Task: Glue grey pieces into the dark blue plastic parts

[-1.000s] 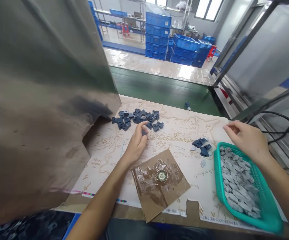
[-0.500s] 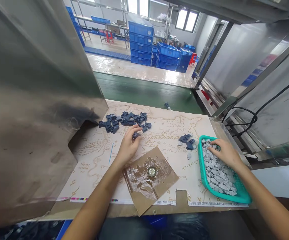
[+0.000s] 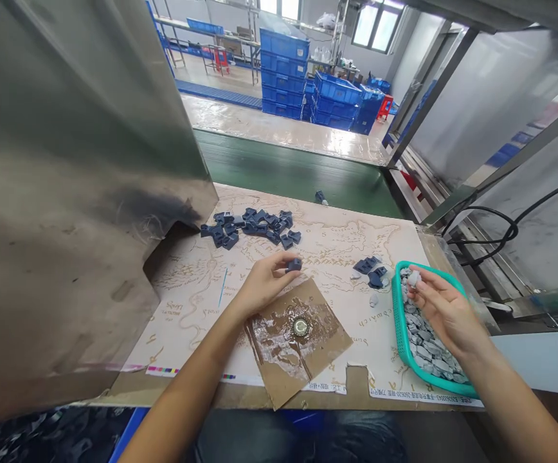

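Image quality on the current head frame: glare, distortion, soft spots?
Head view: windows blown out; glare on far bench and wet cardboard; wide-angle stretch towards the edges; dark shadow under metal panel; basket pieces readable, small print not.

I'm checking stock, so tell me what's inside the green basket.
The green basket holds many light grey pieces. The right hand and its forearm cover part of them; whatever lies beneath the top layer is hidden.
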A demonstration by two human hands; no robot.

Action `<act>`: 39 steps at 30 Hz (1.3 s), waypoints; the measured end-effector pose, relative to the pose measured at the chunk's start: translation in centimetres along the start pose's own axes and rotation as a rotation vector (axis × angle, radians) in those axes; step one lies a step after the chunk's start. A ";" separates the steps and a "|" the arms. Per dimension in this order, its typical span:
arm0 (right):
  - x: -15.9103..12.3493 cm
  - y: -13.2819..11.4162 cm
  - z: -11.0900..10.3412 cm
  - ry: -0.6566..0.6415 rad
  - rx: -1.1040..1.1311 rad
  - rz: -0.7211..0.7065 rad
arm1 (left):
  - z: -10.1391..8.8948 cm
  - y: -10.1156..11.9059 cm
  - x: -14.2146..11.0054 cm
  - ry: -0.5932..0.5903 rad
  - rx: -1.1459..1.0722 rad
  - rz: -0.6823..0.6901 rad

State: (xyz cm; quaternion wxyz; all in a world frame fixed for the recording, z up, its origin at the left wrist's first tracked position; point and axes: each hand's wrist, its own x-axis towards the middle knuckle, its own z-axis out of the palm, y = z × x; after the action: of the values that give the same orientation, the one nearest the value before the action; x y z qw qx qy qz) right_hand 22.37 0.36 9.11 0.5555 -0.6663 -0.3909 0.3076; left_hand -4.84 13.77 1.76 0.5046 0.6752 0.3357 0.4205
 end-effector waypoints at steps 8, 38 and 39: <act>-4.4 1.8 8.7 -0.341 -0.092 -0.165 | 0.2 1.0 0.0 -0.181 -0.070 0.058; -3.6 2.7 11.5 -0.371 0.042 -0.224 | 0.1 2.3 0.1 -0.268 -0.017 -0.026; -3.4 2.2 11.4 -0.340 0.131 -0.156 | 0.2 2.5 0.0 -0.265 -0.011 -0.036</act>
State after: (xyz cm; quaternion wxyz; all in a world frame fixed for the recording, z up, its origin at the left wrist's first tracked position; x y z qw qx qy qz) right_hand 11.41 2.99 4.63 0.5455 -0.5351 -0.5088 0.3966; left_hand -4.60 13.06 4.14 0.5557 0.7158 0.2758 0.3206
